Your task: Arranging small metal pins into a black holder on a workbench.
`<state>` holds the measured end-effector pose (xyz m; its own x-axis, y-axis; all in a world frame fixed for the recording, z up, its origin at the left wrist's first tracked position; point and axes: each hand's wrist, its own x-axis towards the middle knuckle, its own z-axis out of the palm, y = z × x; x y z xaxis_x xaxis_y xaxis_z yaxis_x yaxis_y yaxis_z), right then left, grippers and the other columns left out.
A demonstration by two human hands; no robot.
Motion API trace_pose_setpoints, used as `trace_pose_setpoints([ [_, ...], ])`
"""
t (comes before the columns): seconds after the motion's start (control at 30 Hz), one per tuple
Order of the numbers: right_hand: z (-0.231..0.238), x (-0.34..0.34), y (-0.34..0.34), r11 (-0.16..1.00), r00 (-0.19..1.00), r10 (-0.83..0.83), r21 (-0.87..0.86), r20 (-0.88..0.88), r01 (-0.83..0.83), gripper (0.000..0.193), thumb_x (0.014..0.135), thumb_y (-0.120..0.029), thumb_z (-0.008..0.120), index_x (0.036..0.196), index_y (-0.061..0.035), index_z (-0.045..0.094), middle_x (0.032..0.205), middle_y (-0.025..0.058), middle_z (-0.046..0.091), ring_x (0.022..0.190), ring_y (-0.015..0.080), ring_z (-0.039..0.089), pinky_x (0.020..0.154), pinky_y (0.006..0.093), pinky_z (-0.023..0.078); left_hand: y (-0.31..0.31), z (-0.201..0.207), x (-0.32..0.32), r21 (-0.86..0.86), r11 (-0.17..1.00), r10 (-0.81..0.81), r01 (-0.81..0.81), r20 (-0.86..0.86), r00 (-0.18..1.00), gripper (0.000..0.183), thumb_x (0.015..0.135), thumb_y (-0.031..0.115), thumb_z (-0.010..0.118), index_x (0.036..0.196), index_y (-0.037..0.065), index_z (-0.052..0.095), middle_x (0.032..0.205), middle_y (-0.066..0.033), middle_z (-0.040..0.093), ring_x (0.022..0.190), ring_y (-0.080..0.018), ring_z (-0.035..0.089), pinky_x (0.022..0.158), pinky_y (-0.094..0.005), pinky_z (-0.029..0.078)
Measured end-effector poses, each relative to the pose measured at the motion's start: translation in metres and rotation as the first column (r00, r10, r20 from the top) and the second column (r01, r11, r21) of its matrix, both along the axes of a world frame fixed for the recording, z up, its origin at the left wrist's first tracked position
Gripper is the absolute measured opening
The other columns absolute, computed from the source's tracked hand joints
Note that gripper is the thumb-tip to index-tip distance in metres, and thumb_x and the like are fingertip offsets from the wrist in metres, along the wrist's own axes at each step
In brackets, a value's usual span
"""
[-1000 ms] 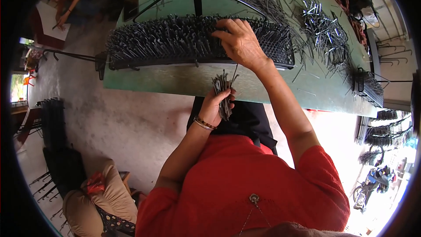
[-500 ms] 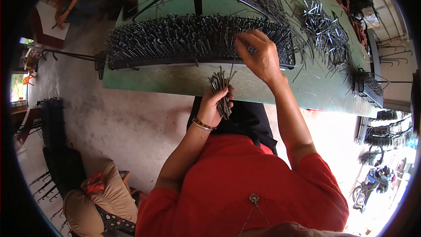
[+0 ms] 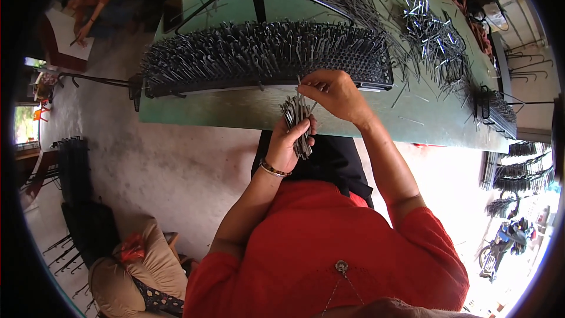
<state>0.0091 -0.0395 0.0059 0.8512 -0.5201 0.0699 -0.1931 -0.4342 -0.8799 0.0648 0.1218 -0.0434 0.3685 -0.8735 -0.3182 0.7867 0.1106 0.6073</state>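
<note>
My left hand (image 3: 287,144) is closed round a bundle of thin metal rods (image 3: 292,110) with small looped ends, held just in front of the table edge. Right above the bundle, my right hand (image 3: 340,99) pinches one slim metal rod (image 3: 299,80) between thumb and fingers. Beyond both hands stands a long black perforated rack (image 3: 381,75), with many upright rods (image 3: 212,56) packed into its left and middle parts. Toward its right end the holes show with fewer rods in them. Where the pinched rod's lower end sits among the bundle, I cannot tell.
The rack stands on a green table (image 3: 206,111). Loose rods (image 3: 432,38) lie in a heap at the right, more behind the rack. A smaller black rack (image 3: 497,112) is at the right edge. At far left a person (image 3: 97,3) leans over another surface.
My right hand has come down and left from above the rack to the top of the bundle, bringing the slim rod. My left hand stays in place round the bundle.
</note>
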Motion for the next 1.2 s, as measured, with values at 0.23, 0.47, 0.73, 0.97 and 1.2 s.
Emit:
trace_pose_setpoints([
  [0.23,0.005,0.008,-0.008,0.921,0.963,-0.191,0.373,0.188,0.11,0.025,0.083,-0.007,0.066,0.105,0.0029,0.06,0.084,0.0055,0.067,0.073,0.01,0.06,0.067,0.0253,0.049,0.001,-0.01,0.003,0.014,0.999,0.034,-0.033,-0.096,0.995,0.014,0.091,0.015,0.057,0.104,0.009,0.056,0.092,-0.0032,0.062,0.077,-0.0114,0.057,0.058,-0.0244,0.048],
  [0.47,0.011,0.047,-0.009,0.895,0.864,-0.22,-0.259,0.452,0.363,0.029,0.082,-0.006,0.067,0.11,-0.0038,0.06,0.087,0.009,0.067,0.075,0.0115,0.064,0.07,0.0271,0.051,0.002,-0.018,0.003,0.091,0.996,-0.008,0.012,-0.036,0.999,0.014,0.091,0.017,0.058,0.102,0.008,0.056,0.092,-0.0036,0.062,0.076,-0.0117,0.057,0.058,-0.025,0.048],
  [0.73,-0.007,0.063,-0.015,0.791,0.878,-0.116,-0.491,0.464,0.364,0.027,0.078,-0.005,0.069,0.104,-0.0064,0.064,0.084,0.0063,0.066,0.072,0.0193,0.062,0.067,0.0305,0.049,0.004,-0.021,0.008,0.117,0.993,0.013,0.004,-0.14,0.99,0.02,0.089,0.013,0.054,0.108,0.006,0.056,0.09,-0.0042,0.06,0.076,-0.0135,0.055,0.057,-0.0266,0.047],
  [0.97,-0.008,0.063,-0.018,0.711,0.92,0.067,-0.666,0.386,0.227,0.022,0.076,-0.006,0.069,0.097,-0.0064,0.065,0.078,0.0055,0.062,0.073,0.0234,0.057,0.071,0.034,0.042,0.002,-0.021,0.008,0.099,0.995,0.001,0.012,-0.135,0.991,0.017,0.086,0.014,0.058,0.102,0.006,0.056,0.087,-0.0018,0.058,0.076,-0.0115,0.056,0.057,-0.0257,0.048],
  [1.2,-0.003,0.061,-0.018,0.669,0.928,0.107,-0.717,0.357,0.198,0.021,0.075,-0.006,0.069,0.096,-0.0067,0.065,0.08,0.0048,0.062,0.074,0.0221,0.057,0.071,0.033,0.042,0.002,-0.018,0.007,0.104,0.995,0.001,0.01,-0.108,0.994,0.024,0.084,0.008,0.059,0.108,0.007,0.054,0.094,-0.0033,0.058,0.08,-0.0129,0.053,0.059,-0.0257,0.044],
])
